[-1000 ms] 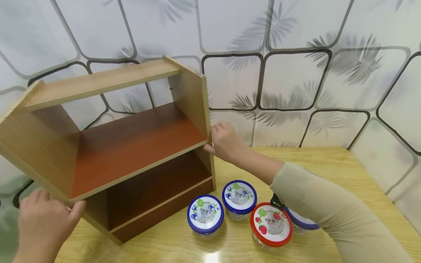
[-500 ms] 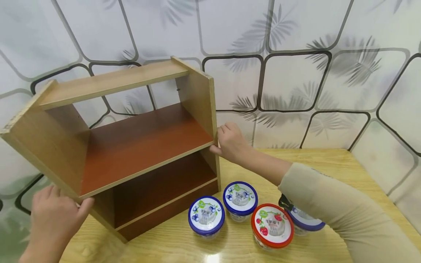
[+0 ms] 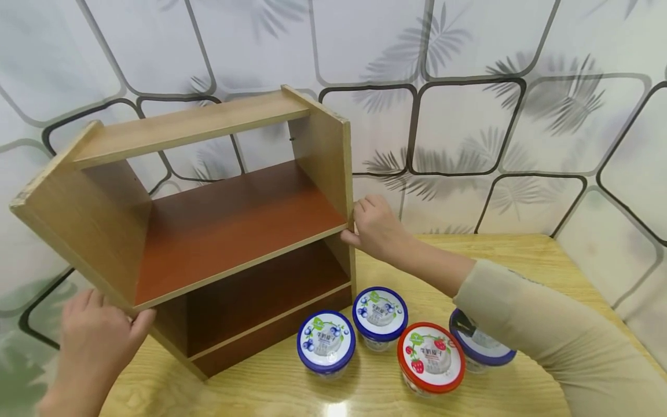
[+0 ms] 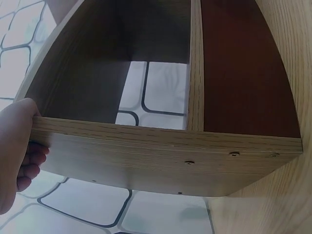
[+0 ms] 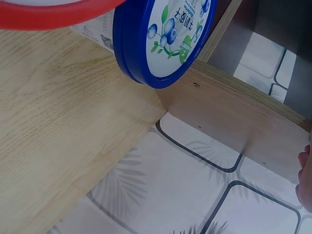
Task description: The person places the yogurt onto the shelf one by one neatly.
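A small wooden bookshelf (image 3: 245, 211) with reddish-brown boards stands upright on the table, angled to the person. On its left side panel, at middle height, the left hand (image 3: 96, 333) grips the front edge. The left wrist view shows that thumb on the front edge and the fingers curled behind the panel. Opposite, the right hand (image 3: 380, 231) holds the right panel's front edge near the middle board. Only part of the right hand (image 5: 306, 178) enters the right wrist view. Beside the shelf's base are two blue-lidded tubs (image 3: 326, 341) with blueberry pictures.
A red-lidded tub (image 3: 431, 358) with strawberry pictures stands farther right. Another blue-lidded tub (image 3: 482, 347) is partly hidden by the right sleeve (image 3: 542, 330). The light wooden table (image 3: 500, 255) meets a patterned wall covering (image 3: 464, 127) behind.
The bookshelf has shifted to the right along the table, both hands moving with it and keeping their grip. The tubs have stayed in place.
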The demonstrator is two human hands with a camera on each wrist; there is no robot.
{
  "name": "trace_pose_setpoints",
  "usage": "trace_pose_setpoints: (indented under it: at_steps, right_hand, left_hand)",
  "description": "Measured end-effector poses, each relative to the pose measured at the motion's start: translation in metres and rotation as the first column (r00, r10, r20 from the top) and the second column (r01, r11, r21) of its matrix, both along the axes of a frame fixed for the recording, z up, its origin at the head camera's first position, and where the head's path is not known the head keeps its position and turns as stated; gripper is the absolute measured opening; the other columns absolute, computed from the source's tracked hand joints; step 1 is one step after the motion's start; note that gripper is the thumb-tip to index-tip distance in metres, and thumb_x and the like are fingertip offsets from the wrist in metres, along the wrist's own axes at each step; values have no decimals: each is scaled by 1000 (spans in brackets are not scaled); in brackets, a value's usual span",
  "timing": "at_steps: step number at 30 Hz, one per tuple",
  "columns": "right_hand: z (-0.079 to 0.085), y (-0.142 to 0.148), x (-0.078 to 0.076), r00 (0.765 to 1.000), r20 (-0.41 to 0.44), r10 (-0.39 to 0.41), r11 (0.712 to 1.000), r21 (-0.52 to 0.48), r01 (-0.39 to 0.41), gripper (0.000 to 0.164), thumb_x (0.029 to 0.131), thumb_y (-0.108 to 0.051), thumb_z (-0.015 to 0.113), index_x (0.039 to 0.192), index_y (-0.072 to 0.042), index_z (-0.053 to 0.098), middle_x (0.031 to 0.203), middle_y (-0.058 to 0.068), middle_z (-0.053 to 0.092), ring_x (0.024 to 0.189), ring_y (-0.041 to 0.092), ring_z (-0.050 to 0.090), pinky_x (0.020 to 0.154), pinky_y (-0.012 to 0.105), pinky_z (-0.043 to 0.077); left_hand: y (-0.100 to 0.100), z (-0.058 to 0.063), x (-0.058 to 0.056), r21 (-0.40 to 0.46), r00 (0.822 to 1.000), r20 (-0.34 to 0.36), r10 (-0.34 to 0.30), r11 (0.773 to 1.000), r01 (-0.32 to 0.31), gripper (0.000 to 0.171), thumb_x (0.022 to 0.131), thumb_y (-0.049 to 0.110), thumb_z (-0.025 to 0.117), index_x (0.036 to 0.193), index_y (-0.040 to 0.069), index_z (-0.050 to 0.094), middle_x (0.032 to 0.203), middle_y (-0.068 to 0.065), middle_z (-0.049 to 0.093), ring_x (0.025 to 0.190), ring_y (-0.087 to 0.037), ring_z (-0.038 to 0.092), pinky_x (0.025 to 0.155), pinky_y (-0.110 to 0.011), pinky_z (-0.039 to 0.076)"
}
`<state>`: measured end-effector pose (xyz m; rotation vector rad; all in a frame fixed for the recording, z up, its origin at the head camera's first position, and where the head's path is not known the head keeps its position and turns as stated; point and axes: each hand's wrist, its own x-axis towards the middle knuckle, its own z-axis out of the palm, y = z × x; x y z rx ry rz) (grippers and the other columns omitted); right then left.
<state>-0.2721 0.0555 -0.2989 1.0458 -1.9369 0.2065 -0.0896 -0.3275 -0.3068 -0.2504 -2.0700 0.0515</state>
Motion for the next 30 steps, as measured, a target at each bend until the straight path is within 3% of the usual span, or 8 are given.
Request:
trace_pose_setpoints:
  at_steps: [7,21,30]
  right_hand:
    - [1,6,1,1000,-18,-6,1000,7,6,37,71,-28,75,65,-1,50,62,11,54,61,25,45,62,37,37]
    - [1,14,4,1000,2,-17,1000,9,17,38,71,-28,76,65,1,51,62,12,54,61,25,43,62,37,36]
    - [0,17,4,999,31,-15,1000,4,15,38,70,-26,77,66,1,51,64,14,56,64,27,47,64,38,37]
  left_hand:
    - [4,0,-8,36,999,-27,-43,998,44,49,83,38,31,48,3,28,63,-26,39,67,-50,40,62,-58,29]
    - [4,0,-14,58,997,66,-32,998,28,42,79,35,33,63,-3,38,67,-26,41,74,-50,41,66,-57,29]
    - [6,1,-16,78,995,97,-30,997,22,37,76,33,33,62,0,37,66,-23,41,73,-48,41,63,-54,29]
